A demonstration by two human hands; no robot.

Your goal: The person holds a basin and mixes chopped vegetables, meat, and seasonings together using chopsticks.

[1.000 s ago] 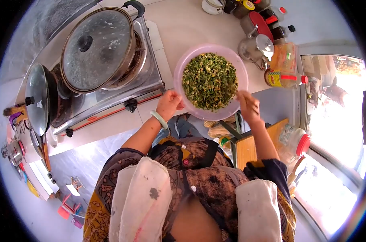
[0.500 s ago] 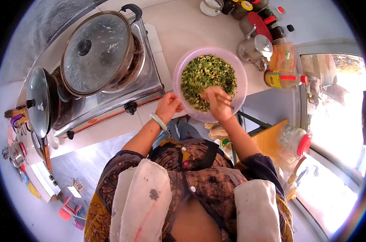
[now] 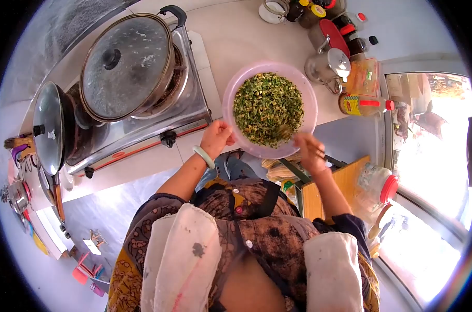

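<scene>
A pink bowl [image 3: 310, 117] on the counter holds a chopped green and yellow mixture [image 3: 267, 106]. My left hand [image 3: 218, 138], with a pale bangle at the wrist, is closed on the bowl's lower left rim. At the lower right rim is my right hand [image 3: 311, 152], its fingers curled round a thin utensil. The utensil's end reaches into the mixture near the right hand and is blurred, so its shape is hard to make out.
Left of the bowl, a large lidded pan [image 3: 127, 67] sits on a gas stove [image 3: 194, 99], beside a smaller lidded pan [image 3: 49, 127]. A metal pot [image 3: 324, 67], an oil bottle [image 3: 368, 105] and several jars stand at the right. A wooden board [image 3: 340, 190] is below the counter.
My right hand swept left over the mixture, then came back right to the bowl's lower right rim. The mixture's surface has shifted. My left hand stays in place.
</scene>
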